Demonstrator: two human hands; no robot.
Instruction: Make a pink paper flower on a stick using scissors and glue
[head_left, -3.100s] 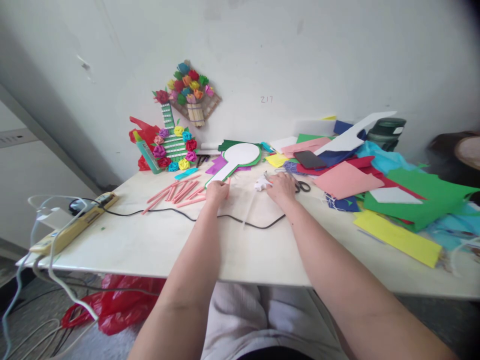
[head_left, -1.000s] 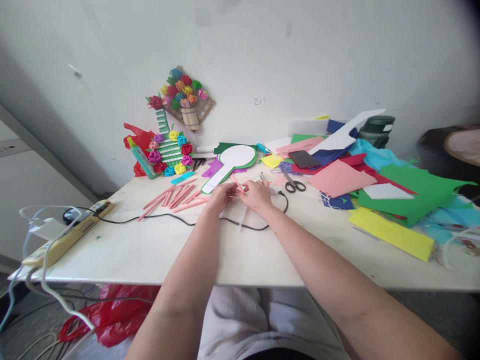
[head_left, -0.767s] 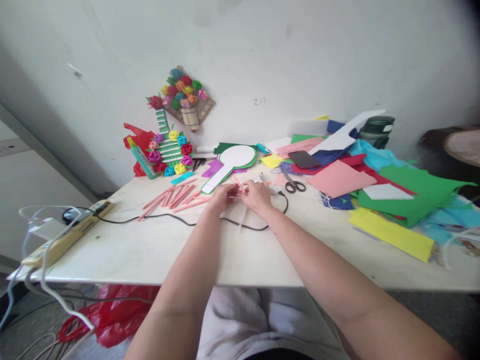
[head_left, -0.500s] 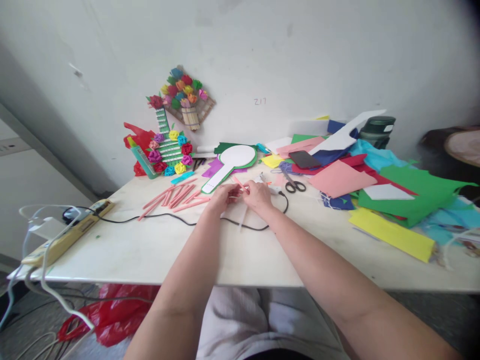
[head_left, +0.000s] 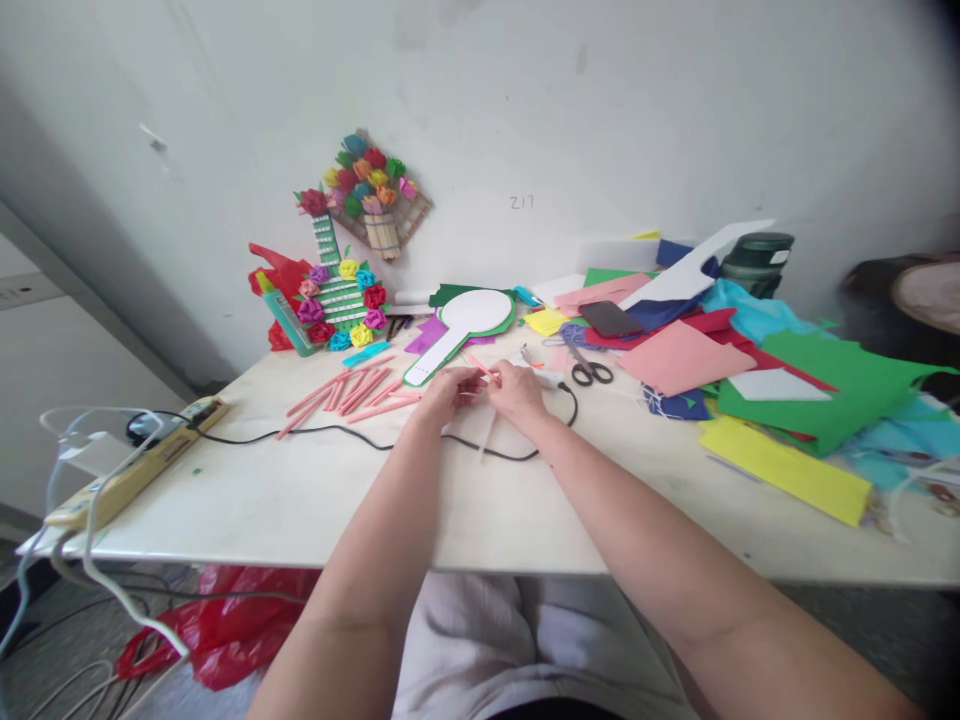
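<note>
My left hand (head_left: 452,392) and my right hand (head_left: 517,392) meet at the middle of the table, fingers pinched close together. Between them a thin pink paper strip (head_left: 481,368) slants up to the left, its lower end in my right fingers. What my left fingertips hold is too small to tell. A pale translucent stick (head_left: 488,438) points down below my hands. Several rolled pink paper sticks (head_left: 364,391) lie left of my left hand. Just behind my hands is a white guitar-like cutout (head_left: 471,318) with green edging.
A black cord (head_left: 352,428) runs from the power strip (head_left: 139,468) beneath my hands. Scissors (head_left: 592,372), a phone (head_left: 610,319) and coloured paper (head_left: 684,357) lie to the right. Flower-trimmed craft (head_left: 341,303) and a glue bottle (head_left: 285,315) stand at the back left.
The pink strip between my hands has tilted slightly, its upper end a little lower. My hands have stayed in nearly the same place.
</note>
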